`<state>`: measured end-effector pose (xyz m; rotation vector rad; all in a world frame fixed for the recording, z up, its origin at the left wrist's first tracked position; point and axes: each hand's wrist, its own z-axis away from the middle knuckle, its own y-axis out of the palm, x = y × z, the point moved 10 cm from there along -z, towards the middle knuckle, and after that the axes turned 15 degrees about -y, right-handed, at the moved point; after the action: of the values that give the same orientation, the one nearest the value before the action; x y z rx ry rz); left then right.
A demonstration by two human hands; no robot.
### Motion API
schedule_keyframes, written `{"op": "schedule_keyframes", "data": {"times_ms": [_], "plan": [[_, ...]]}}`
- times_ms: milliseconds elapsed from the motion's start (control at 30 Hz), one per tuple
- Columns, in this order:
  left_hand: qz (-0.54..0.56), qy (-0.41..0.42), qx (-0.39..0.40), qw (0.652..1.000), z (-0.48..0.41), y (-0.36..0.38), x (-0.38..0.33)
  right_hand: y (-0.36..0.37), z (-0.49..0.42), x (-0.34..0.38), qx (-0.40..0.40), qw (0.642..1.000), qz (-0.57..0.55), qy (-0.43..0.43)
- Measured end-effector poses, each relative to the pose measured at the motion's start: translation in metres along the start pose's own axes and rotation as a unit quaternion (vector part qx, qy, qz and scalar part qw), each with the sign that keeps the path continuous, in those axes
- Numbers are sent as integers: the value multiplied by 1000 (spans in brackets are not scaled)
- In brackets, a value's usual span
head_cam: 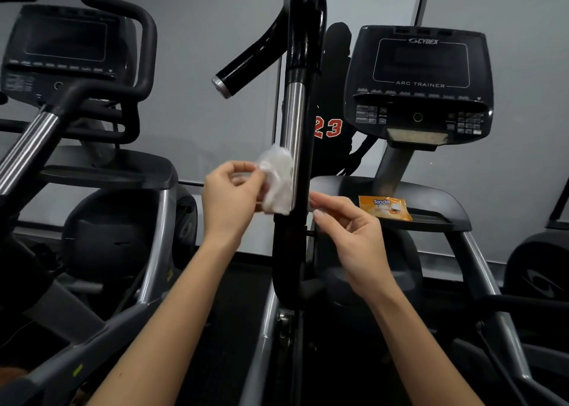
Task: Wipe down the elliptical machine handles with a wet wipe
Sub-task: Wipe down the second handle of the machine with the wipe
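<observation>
Left hand [228, 198] pinches bunched wet wipe [277, 184] against chrome stretch of upright handle [294, 113]. Right hand [348, 230] just beside handle, fingers loosely curled, apparently empty. Risks: wadded wipe likely skips handle's far side; light pinch may drop it.

Grey panelled wall [215, 36] behind, dark floor [243, 298] below, a neighbouring exercise machine [61, 42] at left, dim light.

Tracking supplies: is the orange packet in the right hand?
No, the orange packet lies on the machine's ledge, apart from the right hand.
</observation>
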<state>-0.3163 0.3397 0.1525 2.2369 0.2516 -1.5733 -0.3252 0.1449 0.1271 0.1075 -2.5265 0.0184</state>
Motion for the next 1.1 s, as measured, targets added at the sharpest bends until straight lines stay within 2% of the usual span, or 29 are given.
{"op": "schedule_keyframes", "data": {"times_ms": [167, 367, 533, 600, 667, 700, 767, 933, 1000, 1100], "plan": [[-6, 103, 20, 994, 16, 15, -24, 3, 1, -7, -13, 1000, 0, 2], [-49, 190, 25, 980, 58, 9, 21, 11, 6, -6, -17, 1000, -20, -9], [-129, 318, -2, 939, 58, 23, -14, 7, 5, -11, -40, 999, -26, 2], [-104, 278, -2, 955, 39, 27, -25, 9, 4, -8, -27, 999, -16, -7], [-35, 155, 23, 987, 17, 30, -14, 9, 4, -6, -16, 1000, -13, -11], [2, 96, 45, 994, 9, 32, -3, 9, 4, -5, -14, 1000, -14, -10], [43, 30, 80, 995, 5, 35, 17, 10, 4, -5, -8, 1000, -12, -7], [71, -56, 122, 988, 19, 30, 64, 9, 4, -8, -4, 1000, -2, -1], [74, -63, 103, 990, 28, 23, 74, 6, 5, -11, -10, 1000, 6, 6], [69, -51, 29, 996, 43, 7, 73, 2, 10, -15, -17, 1000, 13, 21]]}}
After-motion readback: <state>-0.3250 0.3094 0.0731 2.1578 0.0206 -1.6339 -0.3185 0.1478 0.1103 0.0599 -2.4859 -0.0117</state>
